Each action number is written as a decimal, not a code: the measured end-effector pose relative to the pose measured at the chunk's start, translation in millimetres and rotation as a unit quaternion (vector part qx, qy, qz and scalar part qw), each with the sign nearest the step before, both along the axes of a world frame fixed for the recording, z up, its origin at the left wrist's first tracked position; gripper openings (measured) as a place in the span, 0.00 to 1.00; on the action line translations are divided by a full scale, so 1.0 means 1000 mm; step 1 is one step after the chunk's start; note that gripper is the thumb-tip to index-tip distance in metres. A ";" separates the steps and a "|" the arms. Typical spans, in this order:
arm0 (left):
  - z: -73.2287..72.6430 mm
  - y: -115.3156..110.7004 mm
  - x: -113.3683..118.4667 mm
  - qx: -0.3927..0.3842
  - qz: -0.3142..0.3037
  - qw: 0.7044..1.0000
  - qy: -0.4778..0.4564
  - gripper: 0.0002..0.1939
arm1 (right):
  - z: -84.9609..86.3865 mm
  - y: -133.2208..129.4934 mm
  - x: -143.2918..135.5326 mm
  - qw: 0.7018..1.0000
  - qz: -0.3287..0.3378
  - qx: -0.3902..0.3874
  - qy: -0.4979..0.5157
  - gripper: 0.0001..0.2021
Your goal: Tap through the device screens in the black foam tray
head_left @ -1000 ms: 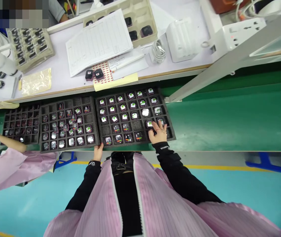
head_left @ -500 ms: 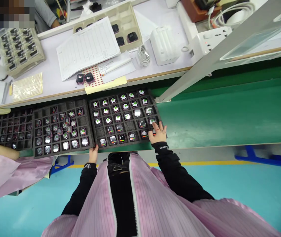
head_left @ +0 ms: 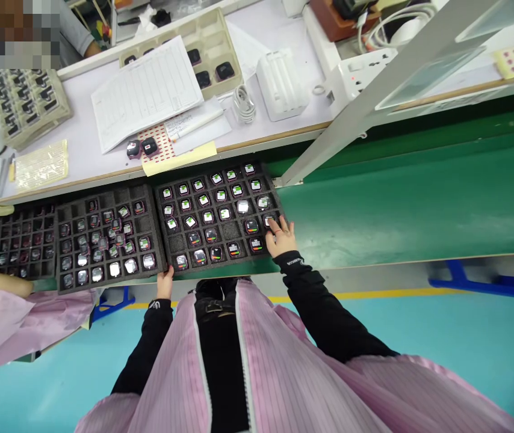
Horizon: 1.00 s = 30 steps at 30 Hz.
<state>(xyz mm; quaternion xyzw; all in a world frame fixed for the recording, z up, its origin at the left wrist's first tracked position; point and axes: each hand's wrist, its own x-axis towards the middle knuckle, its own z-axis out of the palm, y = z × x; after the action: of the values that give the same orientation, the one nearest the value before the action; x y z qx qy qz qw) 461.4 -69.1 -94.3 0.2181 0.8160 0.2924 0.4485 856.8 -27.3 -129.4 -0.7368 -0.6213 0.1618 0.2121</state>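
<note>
A dark foam tray (head_left: 176, 243) lies on the green bench, its square pockets holding smartwatch bodies without straps. Many screens show white and green; several in the nearer rows are dark with coloured bars. My left hand (head_left: 165, 284) grips the near left corner of this tray, the rest of its fingers hidden under the edge. Over the right side, my right hand (head_left: 281, 236) has its fingers apart, with a fingertip touching the lit screen of a smartwatch (head_left: 268, 221). That hand partly covers the near right corner pocket.
Left of it stands a second foam tray (head_left: 155, 270) with watches, some piled in the middle. A co-worker's arm (head_left: 2, 281) reaches by a third tray (head_left: 22, 228). A raised shelf (head_left: 279, 135) with papers (head_left: 148, 90) borders the bench; a slanted metal post (head_left: 324, 147) stands right.
My right hand has shifted slightly up from the near right corner, its fingertip now on a watch screen. The whole view has moved a little; my left hand stays at the tray corner.
</note>
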 end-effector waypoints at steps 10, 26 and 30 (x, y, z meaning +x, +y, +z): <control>-0.001 0.002 0.004 -0.004 0.035 0.999 0.029 0.12 | -0.009 0.015 0.038 0.991 -0.119 0.005 0.060 0.28; -0.013 0.000 0.005 0.012 0.087 0.995 0.055 0.11 | -0.004 0.069 0.025 0.989 0.143 0.030 0.008 0.28; -0.015 -0.001 0.002 0.014 0.088 0.995 0.051 0.10 | 0.001 0.068 0.024 0.989 0.139 0.044 0.000 0.27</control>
<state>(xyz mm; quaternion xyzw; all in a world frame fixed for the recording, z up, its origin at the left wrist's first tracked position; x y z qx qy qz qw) 463.7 -69.9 -109.4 0.1668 0.8496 0.3305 0.3756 880.8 40.4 -128.5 -0.6331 -0.7243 0.1618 0.2200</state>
